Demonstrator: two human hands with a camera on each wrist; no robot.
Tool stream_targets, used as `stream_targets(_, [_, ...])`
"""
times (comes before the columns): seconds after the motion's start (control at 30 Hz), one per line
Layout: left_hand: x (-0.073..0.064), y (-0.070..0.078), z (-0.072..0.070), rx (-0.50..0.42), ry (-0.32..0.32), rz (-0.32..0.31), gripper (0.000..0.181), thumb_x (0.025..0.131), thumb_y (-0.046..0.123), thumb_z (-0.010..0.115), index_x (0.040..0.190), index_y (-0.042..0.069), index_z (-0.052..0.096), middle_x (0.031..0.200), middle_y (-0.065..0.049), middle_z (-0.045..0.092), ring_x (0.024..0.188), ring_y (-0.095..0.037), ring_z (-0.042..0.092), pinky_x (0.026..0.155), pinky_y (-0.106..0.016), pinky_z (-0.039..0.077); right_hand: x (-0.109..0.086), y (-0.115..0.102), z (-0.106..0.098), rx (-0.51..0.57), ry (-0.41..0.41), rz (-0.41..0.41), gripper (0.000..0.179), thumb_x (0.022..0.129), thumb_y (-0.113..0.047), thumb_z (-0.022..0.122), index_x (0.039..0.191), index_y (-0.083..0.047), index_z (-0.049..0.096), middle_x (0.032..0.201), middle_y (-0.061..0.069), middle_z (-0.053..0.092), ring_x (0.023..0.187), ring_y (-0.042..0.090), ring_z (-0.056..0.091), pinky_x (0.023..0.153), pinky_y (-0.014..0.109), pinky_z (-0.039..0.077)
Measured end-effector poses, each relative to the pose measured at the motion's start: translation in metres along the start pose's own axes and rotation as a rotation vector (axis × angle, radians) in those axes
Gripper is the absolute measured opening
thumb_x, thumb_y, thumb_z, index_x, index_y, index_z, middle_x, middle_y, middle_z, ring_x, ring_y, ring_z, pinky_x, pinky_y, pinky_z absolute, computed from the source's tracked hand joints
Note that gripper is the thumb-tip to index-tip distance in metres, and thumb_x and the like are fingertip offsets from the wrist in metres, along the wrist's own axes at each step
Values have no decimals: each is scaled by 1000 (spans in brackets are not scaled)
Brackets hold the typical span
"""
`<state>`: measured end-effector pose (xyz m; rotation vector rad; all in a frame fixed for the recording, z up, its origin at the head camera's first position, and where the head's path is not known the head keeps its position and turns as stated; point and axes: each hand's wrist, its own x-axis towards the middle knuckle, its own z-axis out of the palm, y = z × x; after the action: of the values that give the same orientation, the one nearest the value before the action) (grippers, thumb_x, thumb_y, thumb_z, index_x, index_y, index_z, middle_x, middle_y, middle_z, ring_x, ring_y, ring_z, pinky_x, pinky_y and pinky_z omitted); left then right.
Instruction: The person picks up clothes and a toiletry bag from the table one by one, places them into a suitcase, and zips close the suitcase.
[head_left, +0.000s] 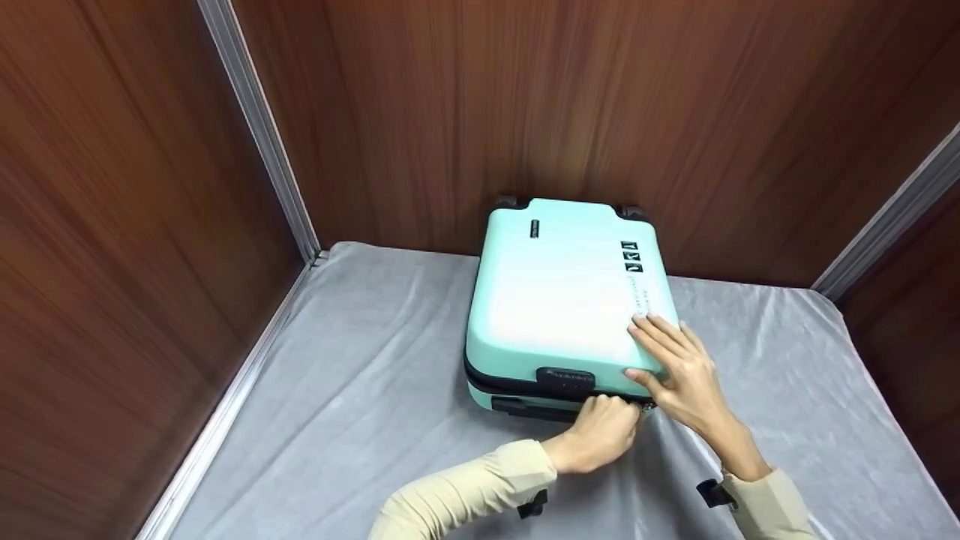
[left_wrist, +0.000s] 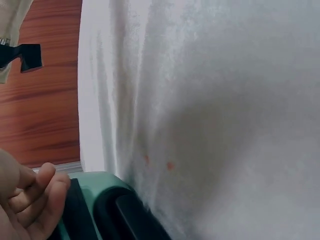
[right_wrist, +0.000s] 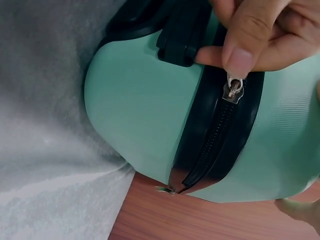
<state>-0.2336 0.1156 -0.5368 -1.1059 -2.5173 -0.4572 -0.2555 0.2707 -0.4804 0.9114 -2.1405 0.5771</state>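
A mint-green hard-shell suitcase [head_left: 562, 300] lies flat on the grey cloth. At its near right corner my left hand [head_left: 600, 431] pinches a metal zipper pull between thumb and finger. The right wrist view shows the zipper slider [right_wrist: 233, 94] just below that thumb, on the black zipper band [right_wrist: 215, 135]. My right hand [head_left: 679, 375] rests with spread fingers on the lid's near right corner, its thumb over the front edge. In the left wrist view, the curled left fingers [left_wrist: 42, 202] are beside the suitcase's black trim.
Another small metal piece [right_wrist: 167, 190] sits farther along the band. A black side handle [head_left: 566, 379] is on the near face, wheels [head_left: 634, 214] at the far end. Brown wood-grain panels [head_left: 450, 112] stand behind and at both sides of the cloth [head_left: 360, 360].
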Motion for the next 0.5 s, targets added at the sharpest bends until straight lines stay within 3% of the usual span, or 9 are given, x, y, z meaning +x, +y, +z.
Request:
stream_targets(0.17, [-3,-4,-3,27,27,38,32,80,8,67,56,19,49,47,10,36,44,-3,35,42,-16,34,2,-2,3,30,-2,46,57,87,-38,71,132,-5,63,136,14,58,130,37,49,113,58,22])
stream_targets(0.33, [-15,-15,-13,-15,-19,34,34,71,4,64,51,19,41,46,10,25,43,-3,27,41,-15,31,3,-2,5,26,13,17,57,82,-30,76,132,-5,64,136,14,59,128,39,50,112,61,23])
stream_targets(0.4, [-23,-24,-19,-69,-36,0,35,73,1,61,51,18,40,46,10,26,42,-2,26,41,-13,31,2,-1,3,32,14,14,58,80,-28,78,131,-4,64,136,14,59,127,40,51,111,63,22])
stream_targets(0.5, [-34,-34,-26,-143,-31,-51,39,87,1,57,54,17,44,47,10,30,42,0,26,42,-12,31,-1,2,-3,47,18,34,58,78,-26,79,130,-5,65,135,15,59,128,39,50,110,65,22])
